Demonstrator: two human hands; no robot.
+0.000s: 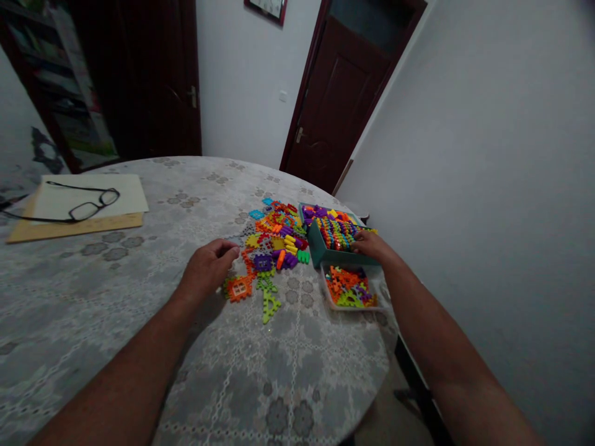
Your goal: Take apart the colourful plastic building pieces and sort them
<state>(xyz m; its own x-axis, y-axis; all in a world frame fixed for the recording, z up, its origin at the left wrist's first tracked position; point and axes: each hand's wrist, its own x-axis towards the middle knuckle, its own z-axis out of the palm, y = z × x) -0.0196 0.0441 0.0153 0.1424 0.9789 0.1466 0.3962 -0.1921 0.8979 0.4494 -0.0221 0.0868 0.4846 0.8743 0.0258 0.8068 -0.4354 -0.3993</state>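
My left hand (211,263) hovers at the left edge of a pile of plastic building pieces. Its fingers are curled with thumb and forefinger close together; what they hold, if anything, is hidden. Nearest to it lie an orange square piece (239,288) and a purple square piece (263,263). A green triangular piece (270,307) lies closer to me. At the right, my right hand (369,243) reaches to the end of colourful beaded rows (337,234) in a teal box (320,248). Its fingers are bent there, their tips partly hidden.
A clear plastic tub (331,300) of orange, green and purple pieces stands before the teal box, near the table's right edge. Black-framed glasses (86,212) rest on papers (132,195) at the far left. A patterned cloth (232,378) covers the round table; a wall rises beyond its right side.
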